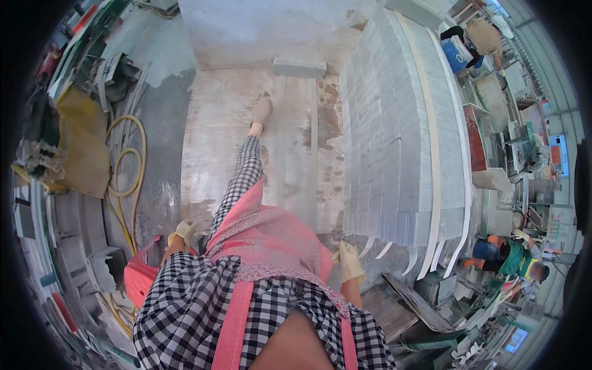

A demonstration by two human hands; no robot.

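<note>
Ahead and to the right of the right hand [349, 261], the stack [394, 129] of grey slabs is crossed by pale straps [435, 191]. To that hand's lower right, the ground is cluttered by panels [417, 302]. The left hand [184, 231] is placed near a red chair [139, 277], partly covered by a sleeve [165, 295]; farther left, a yellow hose [144, 154] is looped. Both hands' fingers are bent; whether anything is held cannot be told.
</note>
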